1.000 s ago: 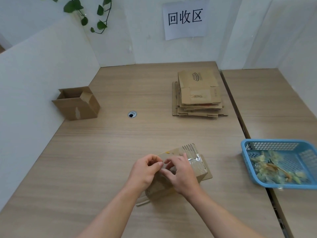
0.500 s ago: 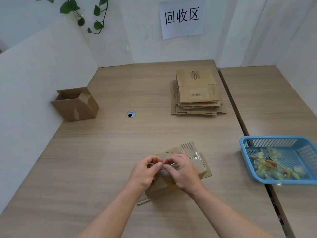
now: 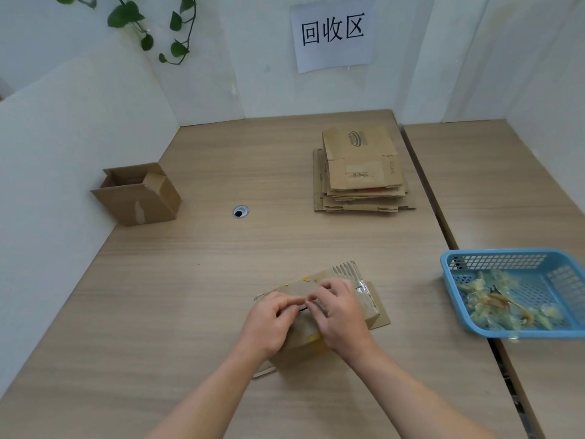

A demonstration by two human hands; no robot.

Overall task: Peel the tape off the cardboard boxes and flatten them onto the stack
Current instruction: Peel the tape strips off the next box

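Tabletop [image 3: 196,312] is roomy, with the stack [image 3: 357,172] at the far side and the blue basket [image 3: 493,253] of scraps on my right. The box [image 3: 300,342] lies near me, well apart from the stack. My left hand [image 3: 269,324] and right hand [image 3: 338,315] curl over its top seam, fingertips meeting and pinching the tape [image 3: 364,294], far as I can tell. My worry is that a steep yank probably snaps the strip or skins the cardboard.

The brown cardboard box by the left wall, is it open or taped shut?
Open. The brown cardboard box has its top flaps lifted, showing the inside.
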